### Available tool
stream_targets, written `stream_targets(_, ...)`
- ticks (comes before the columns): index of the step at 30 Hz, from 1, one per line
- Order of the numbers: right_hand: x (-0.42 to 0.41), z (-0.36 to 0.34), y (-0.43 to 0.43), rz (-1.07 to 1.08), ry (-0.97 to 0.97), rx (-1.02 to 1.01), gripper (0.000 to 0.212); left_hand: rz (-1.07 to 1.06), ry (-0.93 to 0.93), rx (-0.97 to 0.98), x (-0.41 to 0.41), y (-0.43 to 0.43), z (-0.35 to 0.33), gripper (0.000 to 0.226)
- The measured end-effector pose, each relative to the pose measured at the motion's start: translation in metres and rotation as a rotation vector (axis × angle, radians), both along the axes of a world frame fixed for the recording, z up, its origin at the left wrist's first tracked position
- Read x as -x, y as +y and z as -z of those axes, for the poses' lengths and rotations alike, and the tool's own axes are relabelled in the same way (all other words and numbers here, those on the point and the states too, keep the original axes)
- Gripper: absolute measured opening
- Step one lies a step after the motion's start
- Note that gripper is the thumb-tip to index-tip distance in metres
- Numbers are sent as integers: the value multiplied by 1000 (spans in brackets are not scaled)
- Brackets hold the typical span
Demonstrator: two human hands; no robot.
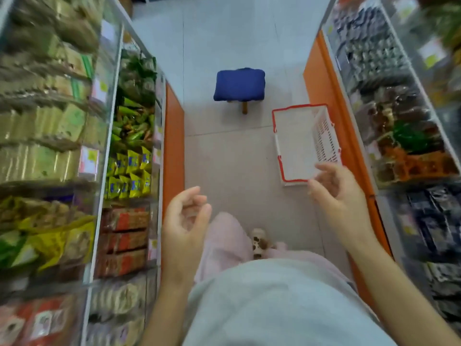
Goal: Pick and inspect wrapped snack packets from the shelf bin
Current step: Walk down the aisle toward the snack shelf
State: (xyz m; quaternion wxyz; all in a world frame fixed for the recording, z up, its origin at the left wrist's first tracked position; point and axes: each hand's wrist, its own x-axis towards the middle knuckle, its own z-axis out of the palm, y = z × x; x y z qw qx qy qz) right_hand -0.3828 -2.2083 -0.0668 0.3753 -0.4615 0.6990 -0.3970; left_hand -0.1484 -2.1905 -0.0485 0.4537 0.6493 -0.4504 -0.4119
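I stand in a shop aisle and look down. My left hand (185, 217) hovers over the floor at lower centre, fingers curled loosely apart, holding nothing. My right hand (333, 187) hangs just above the near corner of a white basket with a red rim (279, 156), palm turned inward, fingers spread, empty. Clear-fronted shelf bins on the left hold wrapped snack packets: yellow packets (131, 174), green packets (133, 124) and red-orange packets (126, 218). Neither hand touches any packet.
A blue-cushioned stool (239, 83) stands on the tiled floor ahead. The right-hand shelves (399, 136) hold dark and brown packets above an orange base panel (329, 96). The basket on the floor holds nothing. My foot (259, 242) shows below.
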Motion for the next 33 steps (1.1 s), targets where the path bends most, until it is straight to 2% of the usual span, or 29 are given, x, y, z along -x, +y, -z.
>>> stream_targets(5, 3, -2, -196, -16, -13, 79, 25, -14, -34, -40, -3, -148, 11, 30)
stream_targets(9, 7, 13, -312, 66, -41, 81, 24, 88, -106, 3, -5, -305, 10, 29)
stream_targets(14, 20, 27, -389, 268, -138, 8, 23, 314, -111, -10, 38, -490, -1, 28)
stream_targets(19, 42, 56, -438, 617, -188, -120, 31, 574, -139, 11, 114, -639, 1, 29)
stream_targets(22, 74, 71, -505, 739, -205, -124, 30, 667, -148, 28, 164, -718, 11, 33)
stream_targets(27, 147, 63, -631, 744, -187, 13, 24, 782, -154, 44, 226, -816, 16, 35)
stream_targets(33, 220, 85, -720, 828, -71, -17, 21, 1083, -157, 27, 306, -902, 46, 29)
